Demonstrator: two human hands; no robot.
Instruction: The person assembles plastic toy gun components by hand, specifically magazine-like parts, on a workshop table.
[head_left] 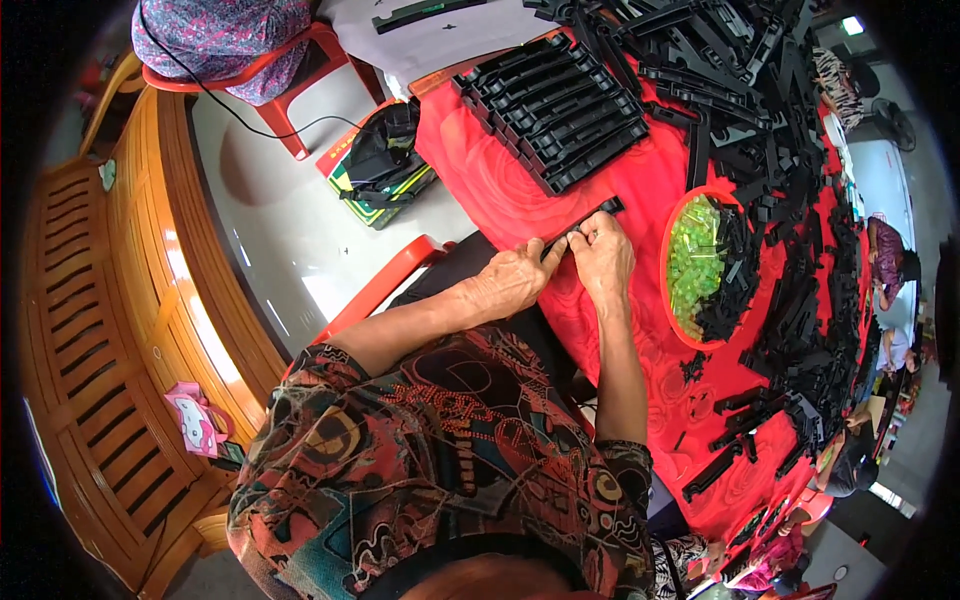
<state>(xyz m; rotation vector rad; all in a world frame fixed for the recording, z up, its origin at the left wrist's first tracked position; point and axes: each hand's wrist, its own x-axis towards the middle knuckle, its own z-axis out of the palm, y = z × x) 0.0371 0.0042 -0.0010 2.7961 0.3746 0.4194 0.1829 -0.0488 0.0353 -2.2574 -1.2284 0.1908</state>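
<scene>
Leftmost, a slatted wooden bench [165, 300] stands apart from the surface, and a green and yellow box [395, 200] sits on the floor just off the red-covered surface's [480, 180] left edge. Along that edge, the left hand [512, 278] has its fingers closed on the lower end of a slim black part [611, 206]. Toward the upper left corner, a row of long black parts [555, 115] lies side by side. The right hand [602, 255] grips the slim part next to the left fingertips, so the hands are together, with the far end poking out beyond them. Right of them, an orange bowl [668, 292] holds green pieces [692, 262] and small black pieces [740, 262]; a heap of black parts [730, 95] spreads toward the upper right corner. Working this near the left edge, a slip of the pinch could send the slim part to the floor. A wide swing of the right elbow might knock the bowl and mix its contents, while pulling from the tangled heap could start a slide.
</scene>
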